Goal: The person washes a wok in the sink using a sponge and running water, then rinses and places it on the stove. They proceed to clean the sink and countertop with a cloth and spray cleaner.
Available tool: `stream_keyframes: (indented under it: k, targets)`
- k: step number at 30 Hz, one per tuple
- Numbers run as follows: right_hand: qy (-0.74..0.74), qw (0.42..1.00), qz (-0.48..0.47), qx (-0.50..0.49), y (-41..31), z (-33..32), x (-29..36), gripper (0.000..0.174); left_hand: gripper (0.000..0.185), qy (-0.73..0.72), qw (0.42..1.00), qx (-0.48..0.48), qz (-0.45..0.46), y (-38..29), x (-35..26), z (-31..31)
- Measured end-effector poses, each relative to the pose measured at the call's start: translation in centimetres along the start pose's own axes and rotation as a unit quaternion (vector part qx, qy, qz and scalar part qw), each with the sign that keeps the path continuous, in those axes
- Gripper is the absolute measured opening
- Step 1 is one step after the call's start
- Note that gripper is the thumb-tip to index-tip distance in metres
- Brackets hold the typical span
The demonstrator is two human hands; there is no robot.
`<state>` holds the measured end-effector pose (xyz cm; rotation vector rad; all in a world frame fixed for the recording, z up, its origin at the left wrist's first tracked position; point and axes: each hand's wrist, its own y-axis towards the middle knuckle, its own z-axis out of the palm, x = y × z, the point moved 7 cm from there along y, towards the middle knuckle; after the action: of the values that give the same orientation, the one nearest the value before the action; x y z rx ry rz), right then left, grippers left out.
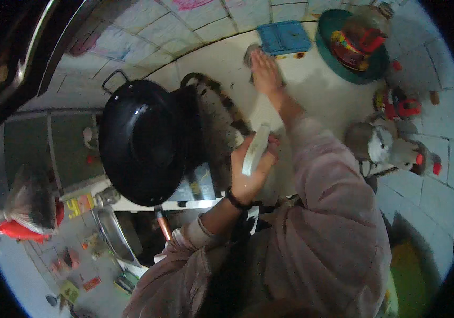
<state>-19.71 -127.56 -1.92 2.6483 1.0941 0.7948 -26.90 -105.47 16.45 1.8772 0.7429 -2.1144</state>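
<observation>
My right hand [266, 75] lies flat, fingers extended, on a greyish cloth or pad [251, 55] against the pale countertop [306, 91], beside a blue plastic box [284, 37]. My left hand [253, 167], with a dark band at the wrist, is closed around a pale, curved, handle-like object [256, 151]; what it belongs to is hidden by the hand. Left of it stands a large black wok [143, 139], tilted, in front of a dark stove [195, 147]. Dark, dirty patches [227, 103] mark the surface between the stove and my hands.
A green basin [326, 51] with jars and packets stands at the back right. A metal pot or kettle [364, 141] and red-capped containers [417, 157] line the right side. A tiled wall [143, 31] rises behind the counter. Lower left are a plastic bag [32, 202] and a metal sink [115, 234].
</observation>
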Motion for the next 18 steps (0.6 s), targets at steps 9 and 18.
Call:
stream_keyframes:
  k: [9,18]
  targets:
    - [0.088,0.908,-0.363,0.189,-3.9,5.0,9.0,0.043,0.018,-0.004,0.998,-0.049,-0.039,-5.3,-0.5,-3.2]
    - [0.112,0.826,-0.425,0.353,-22.3,-2.4,10.5,0.023,0.025,-0.084,0.994,-0.059,-0.023,-9.6,-1.0,-5.6]
